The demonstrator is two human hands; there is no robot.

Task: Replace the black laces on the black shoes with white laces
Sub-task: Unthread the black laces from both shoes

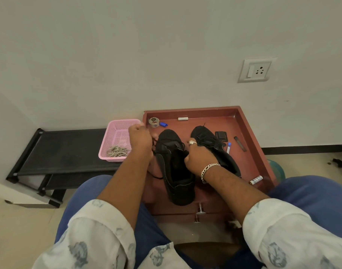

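On the red-brown wooden tray (249,121), the right hand (200,156) grips the nearer black fabric shoe (176,171); the left hand (140,139) pinches its thin black lace (154,176), fingertips hidden. Pale laces (117,151) lie in the pink plastic basket (112,131).

A home room: wall socket (256,70), tiled floor (306,162), low shoe rack (65,150).

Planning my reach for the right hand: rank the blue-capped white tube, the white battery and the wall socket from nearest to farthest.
From the right hand:
1. Blue-capped white tube, just right of it.
2. White battery, near tray corner.
3. Wall socket, high on wall.
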